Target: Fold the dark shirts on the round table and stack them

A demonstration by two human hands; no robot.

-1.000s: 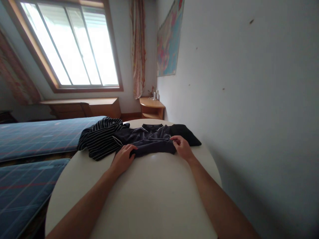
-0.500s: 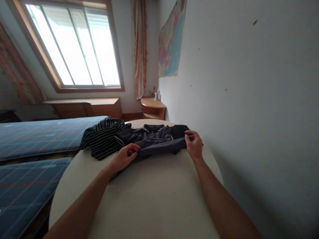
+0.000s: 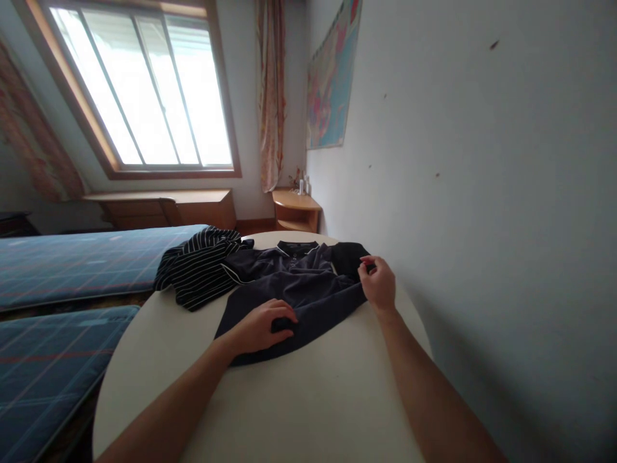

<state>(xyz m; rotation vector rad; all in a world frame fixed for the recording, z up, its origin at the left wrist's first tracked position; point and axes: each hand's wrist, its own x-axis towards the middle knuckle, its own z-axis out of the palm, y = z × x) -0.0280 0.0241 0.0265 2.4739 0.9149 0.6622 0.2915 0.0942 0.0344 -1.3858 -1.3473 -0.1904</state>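
The wall point(image 3: 457, 116) bounds the right side. Two plaid mattresses point(image 3: 96, 263) lie left of the round white table point(image 3: 308, 399). The dark shirt point(image 3: 313, 302) is spread on the table, collar at the far side, lower part towards the wearer. The striped garment point(image 3: 200, 273) lies bunched at its left; the black cloth point(image 3: 348, 257) lies at its right end. The left hand point(image 3: 266, 326) rests on the lower part of the shirt, thumb apart from the curled fingers. The right hand point(image 3: 380, 283) is at the shirt's right edge, fingers curled, thumb near forefinger; whether fabric is clamped between them cannot be told.
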